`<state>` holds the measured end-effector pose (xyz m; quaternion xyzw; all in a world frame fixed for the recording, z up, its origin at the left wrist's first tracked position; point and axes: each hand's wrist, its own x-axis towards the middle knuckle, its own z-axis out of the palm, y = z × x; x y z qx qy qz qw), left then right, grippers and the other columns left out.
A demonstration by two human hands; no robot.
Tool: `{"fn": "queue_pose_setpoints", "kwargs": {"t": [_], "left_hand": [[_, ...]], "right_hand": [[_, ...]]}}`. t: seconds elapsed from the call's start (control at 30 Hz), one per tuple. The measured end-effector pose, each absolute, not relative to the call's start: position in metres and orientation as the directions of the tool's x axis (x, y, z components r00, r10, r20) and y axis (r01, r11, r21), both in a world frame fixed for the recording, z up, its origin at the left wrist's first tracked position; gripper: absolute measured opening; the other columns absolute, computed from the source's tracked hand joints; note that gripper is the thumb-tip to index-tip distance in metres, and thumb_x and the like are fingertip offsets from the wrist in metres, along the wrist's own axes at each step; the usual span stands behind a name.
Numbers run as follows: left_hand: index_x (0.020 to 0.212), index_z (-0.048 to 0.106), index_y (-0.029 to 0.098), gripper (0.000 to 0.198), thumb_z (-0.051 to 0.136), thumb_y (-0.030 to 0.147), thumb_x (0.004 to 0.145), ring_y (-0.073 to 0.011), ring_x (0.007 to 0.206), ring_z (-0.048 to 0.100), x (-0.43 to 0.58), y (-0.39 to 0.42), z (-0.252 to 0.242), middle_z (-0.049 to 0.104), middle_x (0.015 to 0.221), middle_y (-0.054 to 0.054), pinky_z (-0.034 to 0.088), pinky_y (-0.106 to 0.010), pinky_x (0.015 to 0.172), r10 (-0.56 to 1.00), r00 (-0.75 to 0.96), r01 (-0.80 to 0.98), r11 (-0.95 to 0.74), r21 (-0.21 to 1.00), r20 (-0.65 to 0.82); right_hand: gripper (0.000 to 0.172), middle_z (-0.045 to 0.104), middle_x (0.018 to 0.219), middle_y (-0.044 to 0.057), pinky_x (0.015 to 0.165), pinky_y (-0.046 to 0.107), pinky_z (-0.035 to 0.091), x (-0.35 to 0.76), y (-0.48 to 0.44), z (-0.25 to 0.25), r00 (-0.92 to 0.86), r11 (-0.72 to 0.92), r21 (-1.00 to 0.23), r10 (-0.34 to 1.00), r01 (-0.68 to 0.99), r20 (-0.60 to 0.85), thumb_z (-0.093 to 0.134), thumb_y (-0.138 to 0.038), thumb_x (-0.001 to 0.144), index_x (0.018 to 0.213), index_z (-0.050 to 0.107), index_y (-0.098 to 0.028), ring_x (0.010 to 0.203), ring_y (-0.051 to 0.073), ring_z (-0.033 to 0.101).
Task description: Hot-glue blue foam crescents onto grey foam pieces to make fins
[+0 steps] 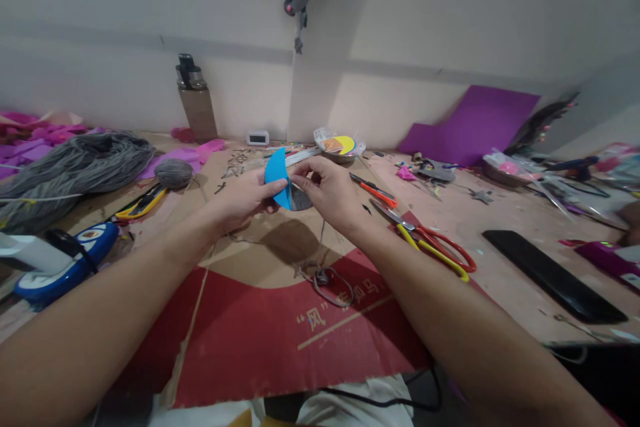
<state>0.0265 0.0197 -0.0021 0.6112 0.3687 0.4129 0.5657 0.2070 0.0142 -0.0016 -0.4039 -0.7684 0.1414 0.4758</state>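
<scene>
My left hand [246, 199] grips a blue rounded card piece [275, 168], thumb on its face and fingers behind. Grey yarn [300, 199] covers the card's lower right part. Against that edge, my right hand [327, 192] has thumb and forefinger pinched together on the yarn; the exact pinch point is partly hidden. From there a strand hangs down to a small loose coil of grey yarn [323, 277] on the red and brown cardboard [250, 340].
Scissors [440, 247] with red and yellow handles and an orange cutter [383, 197] lie right of my hands. At left are a yellow cutter [143, 203], a yarn ball [173, 173] and a large grey skein [85, 170]. A black bar [553, 277] lies far right.
</scene>
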Motion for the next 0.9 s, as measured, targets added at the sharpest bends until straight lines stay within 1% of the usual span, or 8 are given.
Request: {"fn": "queue_pose_setpoints", "kwargs": {"t": [0.1, 0.17, 0.3, 0.4, 0.5, 0.67, 0.9], "left_hand": [[0.077, 0.065, 0.016, 0.030, 0.076, 0.043, 0.071, -0.0096, 0.048, 0.050, 0.0255, 0.0201, -0.0018, 0.059, 0.064, -0.003, 0.039, -0.022, 0.046, 0.911, 0.400, -0.048, -0.085, 0.995, 0.097], [0.077, 0.065, 0.016, 0.030, 0.076, 0.043, 0.071, -0.0093, 0.048, 0.049, 0.0256, 0.0192, -0.0006, 0.058, 0.064, -0.002, 0.039, -0.022, 0.046, 0.911, 0.402, -0.052, -0.084, 0.995, 0.098], [0.079, 0.066, 0.016, 0.031, 0.076, 0.044, 0.071, -0.0094, 0.051, 0.050, 0.0253, 0.0190, -0.0003, 0.059, 0.067, -0.003, 0.039, -0.021, 0.047, 0.909, 0.407, -0.044, -0.086, 0.995, 0.096], [0.084, 0.066, 0.016, 0.029, 0.077, 0.040, 0.071, -0.0100, 0.054, 0.052, 0.0238, 0.0215, -0.0027, 0.062, 0.071, -0.003, 0.040, -0.021, 0.049, 0.904, 0.419, -0.019, -0.089, 0.996, 0.089], [0.086, 0.066, 0.016, 0.029, 0.080, 0.035, 0.068, -0.0100, 0.055, 0.052, 0.0232, 0.0233, -0.0046, 0.062, 0.072, -0.003, 0.041, -0.022, 0.051, 0.907, 0.414, -0.001, -0.088, 0.996, 0.080], [0.085, 0.067, 0.016, 0.030, 0.081, 0.033, 0.066, -0.0098, 0.056, 0.052, 0.0245, 0.0222, -0.0041, 0.062, 0.073, -0.003, 0.041, -0.022, 0.051, 0.916, 0.395, 0.013, -0.085, 0.996, 0.073], [0.093, 0.068, 0.017, 0.034, 0.082, 0.030, 0.065, -0.0123, 0.066, 0.057, 0.0245, 0.0199, -0.0011, 0.065, 0.082, -0.004, 0.043, -0.022, 0.056, 0.923, 0.379, 0.003, -0.067, 0.998, 0.061]], "right_hand": [[0.011, 0.064, 0.077, 0.001, 0.069, 0.030, 0.043, 0.2078, 0.0151, -0.0016, -0.216, 0.593, -0.685, 0.801, 0.424, 0.559, 0.060, -0.030, 0.087, 0.082, 0.063, -0.021, 0.071, 0.015, 0.054], [0.012, 0.064, 0.077, 0.001, 0.069, 0.029, 0.043, 0.2083, 0.0156, -0.0013, -0.225, 0.586, -0.708, 0.809, 0.394, 0.544, 0.060, -0.031, 0.087, 0.082, 0.062, -0.020, 0.071, 0.014, 0.054], [0.010, 0.064, 0.076, 0.001, 0.068, 0.028, 0.043, 0.2084, 0.0158, -0.0001, -0.206, 0.580, -0.719, 0.812, 0.382, 0.546, 0.061, -0.028, 0.085, 0.078, 0.062, -0.020, 0.071, 0.014, 0.055], [0.011, 0.065, 0.077, 0.001, 0.068, 0.028, 0.044, 0.2084, 0.0158, 0.0000, -0.196, 0.575, -0.724, 0.815, 0.380, 0.545, 0.062, -0.029, 0.084, 0.079, 0.063, -0.020, 0.072, 0.014, 0.056], [0.011, 0.066, 0.077, 0.001, 0.068, 0.028, 0.045, 0.2084, 0.0153, 0.0000, -0.205, 0.580, -0.721, 0.813, 0.380, 0.545, 0.063, -0.029, 0.084, 0.079, 0.064, -0.019, 0.072, 0.014, 0.057], [0.010, 0.068, 0.078, 0.002, 0.068, 0.028, 0.045, 0.2074, 0.0128, 0.0024, -0.208, 0.576, -0.713, 0.814, 0.400, 0.542, 0.063, -0.028, 0.084, 0.079, 0.065, -0.019, 0.072, 0.014, 0.057], [0.011, 0.068, 0.078, 0.002, 0.068, 0.029, 0.045, 0.2072, 0.0126, 0.0036, -0.204, 0.565, -0.734, 0.824, 0.376, 0.529, 0.064, -0.028, 0.083, 0.077, 0.065, -0.019, 0.073, 0.015, 0.058]]}}
